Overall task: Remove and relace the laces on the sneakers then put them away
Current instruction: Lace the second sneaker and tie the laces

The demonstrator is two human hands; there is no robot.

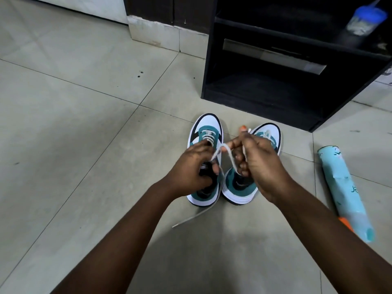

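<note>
Sneakers, a white, teal and black pair, stand side by side on the tiled floor [63, 102] in the head view, toes pointing away from the person and heels nearly touching. The left sneaker [206, 132] shows white lacing across its lower eyelets, and the right sneaker [268, 132] shows some lacing near its toe too.

The left hand [191, 168] hovers over the tongue and collar of the left sneaker, its fingers [215, 167] curled and pinching the white lace [224, 149] close to the shoe. The right hand [261, 164] is raised over the right sneaker, its fingers bent around the same lace, with the thumb, tipped by an orange nail, pressing the lace from above. The lace arches between the two hands in a small loop. A loose end of lace [191, 217] trails past the heel of the left sneaker and lies on the floor toward the person.

Beyond the shoes stands a black cabinet [265, 98] with open compartments, just behind the right sneaker's toe. On its top sits a blurred clear jar with a blue lid [364, 20]. To the right of the sneakers, well apart from them, a light blue spray can [341, 187] lies on its side on the floor.
</note>
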